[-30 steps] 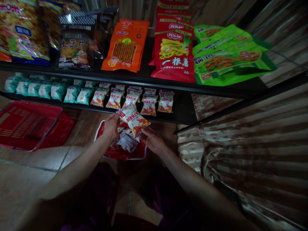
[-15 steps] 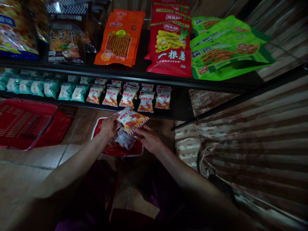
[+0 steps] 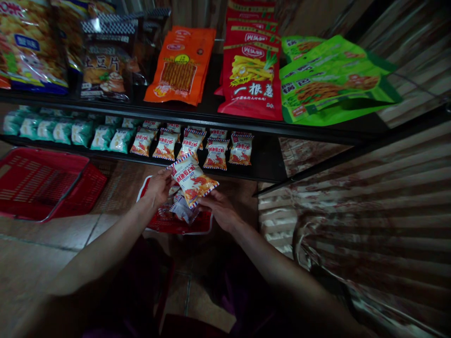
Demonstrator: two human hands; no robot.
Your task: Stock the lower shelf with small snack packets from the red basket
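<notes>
Between my two hands is a small white and orange snack bag (image 3: 193, 180) with striped ends, its printed front turned up. My left hand (image 3: 160, 186) pinches its left edge, and my right hand (image 3: 220, 209) grips its lower right corner. Directly beneath hangs the view into a red shopping basket (image 3: 165, 227) with a white rim, where several similar small bags (image 3: 183, 209) lie, partly hidden by the held one. Just beyond my hands, rows of matching small bags (image 3: 216, 154) stand on the lower black shelf (image 3: 264, 164).
Teal packets (image 3: 82, 132) line the lower shelf's left part. Above stand orange packets (image 3: 179, 65), red packets (image 3: 252, 80), green packets (image 3: 327, 84) and dark chip bags (image 3: 107, 61). Another red basket (image 3: 45, 183) rests on the tiled floor at left. A pleated curtain (image 3: 369, 220) hangs at right.
The held snack bag is tilted up a little more, so its front shows more fully. Both hands keep their grip. The whole view has shifted slightly, with the shelves lower in the picture.
</notes>
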